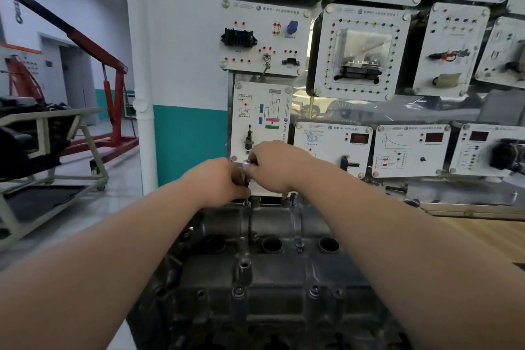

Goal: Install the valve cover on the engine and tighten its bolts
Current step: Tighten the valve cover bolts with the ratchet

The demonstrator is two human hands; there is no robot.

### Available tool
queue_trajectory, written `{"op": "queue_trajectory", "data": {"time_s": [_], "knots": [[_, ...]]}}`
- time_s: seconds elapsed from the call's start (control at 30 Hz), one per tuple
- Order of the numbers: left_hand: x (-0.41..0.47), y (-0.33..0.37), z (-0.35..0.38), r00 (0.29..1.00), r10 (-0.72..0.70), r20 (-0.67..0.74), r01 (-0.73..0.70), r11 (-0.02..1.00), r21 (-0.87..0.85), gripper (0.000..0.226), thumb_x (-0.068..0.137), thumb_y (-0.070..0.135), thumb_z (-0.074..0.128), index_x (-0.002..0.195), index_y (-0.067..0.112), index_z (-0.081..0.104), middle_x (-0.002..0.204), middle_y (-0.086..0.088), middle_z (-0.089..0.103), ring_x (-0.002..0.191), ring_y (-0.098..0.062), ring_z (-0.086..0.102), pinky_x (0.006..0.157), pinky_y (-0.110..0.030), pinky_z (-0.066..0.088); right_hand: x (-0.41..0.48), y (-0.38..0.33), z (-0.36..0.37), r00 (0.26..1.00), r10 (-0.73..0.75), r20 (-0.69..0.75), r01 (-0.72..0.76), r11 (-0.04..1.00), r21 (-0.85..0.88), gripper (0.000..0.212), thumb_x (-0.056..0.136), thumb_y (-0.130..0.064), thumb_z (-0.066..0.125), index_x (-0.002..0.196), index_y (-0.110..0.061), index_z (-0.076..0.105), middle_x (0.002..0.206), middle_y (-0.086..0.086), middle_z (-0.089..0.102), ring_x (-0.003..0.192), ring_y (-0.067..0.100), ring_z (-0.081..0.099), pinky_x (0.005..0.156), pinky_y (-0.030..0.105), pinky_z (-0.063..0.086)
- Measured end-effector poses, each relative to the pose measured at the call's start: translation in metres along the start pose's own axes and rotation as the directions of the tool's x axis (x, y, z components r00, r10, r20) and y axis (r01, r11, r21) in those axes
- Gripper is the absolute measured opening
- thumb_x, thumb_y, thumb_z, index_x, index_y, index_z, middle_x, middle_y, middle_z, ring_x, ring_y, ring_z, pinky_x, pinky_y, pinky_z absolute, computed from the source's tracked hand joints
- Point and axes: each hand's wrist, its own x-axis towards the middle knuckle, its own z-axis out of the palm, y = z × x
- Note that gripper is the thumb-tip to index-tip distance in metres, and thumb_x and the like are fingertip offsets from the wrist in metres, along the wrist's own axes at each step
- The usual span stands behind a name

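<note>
Grey metal valve cover (pixel 270 278) is lying between the forearms. At its far edge, left hand (pixel 218 182) is gripping upright tool (pixel 246 168), right hand (pixel 272 165) is pinching its silver top. Floor (pixel 113 202) is lying open left, bench (pixel 468 236) right.

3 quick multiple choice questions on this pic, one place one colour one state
1. The hoist stands: A left of the engine B right of it C on it
2. The lower wall band is: A yellow B teal C black
3. The left hand and right hand: A lie flat B grip the tool C hang empty
Answers: 1 A, it is at the left edge; 2 B, teal under white; 3 B, fingers curl round it.
</note>
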Motion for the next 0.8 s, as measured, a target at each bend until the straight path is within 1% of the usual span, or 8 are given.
{"op": "queue_trajectory", "data": {"time_s": [0.13,0.27,0.4,0.5,0.57,0.63,0.7,0.8], "knots": [[0.000,-0.001,0.001,0.999,-0.043,-0.013,0.044,0.998,0.040,0.027,0.080,0.042,0.065,0.059,0.036,0.049,0.063,0.013,0.051,0.065,-0.013,0.051,0.058,-0.025,0.041,0.000,-0.007,0.000,0.999,-0.010,0.037,0.011,1.000,-0.019,0.036,0.099,-0.041,0.043,0.099,-0.012,0.064,0.090,0.006,0.062,0.081,0.023,0.058,0.069,0.033,0.047],[0.003,-0.002,0.004,0.993,-0.122,0.003,0.121,0.991,0.057,0.018,0.077,0.046,0.063,0.068,0.031,0.060,0.069,0.006,0.058,0.067,-0.015,0.056,0.060,-0.027,0.045,0.004,-0.015,0.001,1.000,0.011,-0.003,-0.012,0.994,-0.113,0.028,0.095,-0.041,0.048,0.091,-0.016,0.058,0.084,0.003,0.056,0.075,0.022,0.055,0.062,0.032,0.043],[0.006,0.003,0.002,0.978,-0.206,0.028,0.202,0.973,0.110,0.017,0.076,0.045,0.057,0.070,0.029,0.060,0.072,0.004,0.058,0.067,-0.016,0.054,0.065,-0.028,0.044,0.005,-0.022,-0.001,0.999,0.033,-0.037,-0.040,0.978,-0.206,0.028,0.090,-0.030,0.054,0.068,-0.018,0.041,0.073,-0.001,0.047,0.062,0.015,0.046,0.052,0.029,0.034],[0.001,0.009,0.014,0.959,-0.256,-0.120,0.277,0.937,0.211,0.020,0.080,0.044,0.049,0.080,0.028,0.060,0.073,0.006,0.053,0.073,-0.019,0.048,0.082,-0.038,0.035,0.003,-0.022,-0.003,0.998,0.067,0.011,-0.063,0.981,-0.183,0.022,0.091,-0.028,0.053,0.074,-0.016,0.045,0.076,0.001,0.051,0.067,0.018,0.053,0.062,0.032,0.043],[-0.004,0.012,0.026,0.943,-0.223,-0.247,0.287,0.921,0.264,0.021,0.083,0.039,0.045,0.082,0.026,0.061,0.072,0.005,0.056,0.071,-0.020,0.048,0.091,-0.042,0.029,0.002,-0.019,-0.004,0.998,0.069,-0.003,-0.069,0.989,-0.133,0.022,0.094,-0.034,0.050,0.082,-0.016,0.048,0.079,0.002,0.051,0.076,0.021,0.056,0.067,0.034,0.046],[-0.009,0.013,0.030,0.939,-0.184,-0.290,0.268,0.921,0.284,0.023,0.086,0.040,0.044,0.080,0.024,0.060,0.071,0.004,0.058,0.063,-0.019,0.046,0.084,-0.039,0.032,0.003,-0.016,-0.003,0.998,0.058,-0.007,-0.058,0.993,-0.102,0.024,0.096,-0.038,0.050,0.085,-0.016,0.049,0.080,0.001,0.051,0.078,0.022,0.055,0.069,0.033,0.045],[-0.010,0.012,0.028,0.951,-0.192,-0.241,0.254,0.931,0.263,0.022,0.087,0.044,0.045,0.081,0.025,0.054,0.067,0.005,0.050,0.057,-0.017,0.040,0.071,-0.034,0.032,0.002,-0.015,0.000,0.998,0.068,0.007,-0.067,0.996,-0.055,0.025,0.096,-0.037,0.050,0.082,-0.016,0.049,0.077,0.001,0.049,0.077,0.021,0.054,0.067,0.032,0.043],[-0.003,0.012,0.022,0.955,-0.242,-0.173,0.273,0.944,0.187,0.019,0.081,0.047,0.051,0.083,0.028,0.051,0.065,0.007,0.043,0.056,-0.016,0.039,0.065,-0.031,0.034,0.001,-0.013,-0.001,0.996,0.085,0.019,-0.085,0.996,0.003,0.032,0.097,-0.033,0.050,0.069,-0.016,0.045,0.070,-0.001,0.047,0.070,0.018,0.051,0.060,0.028,0.039]]}}
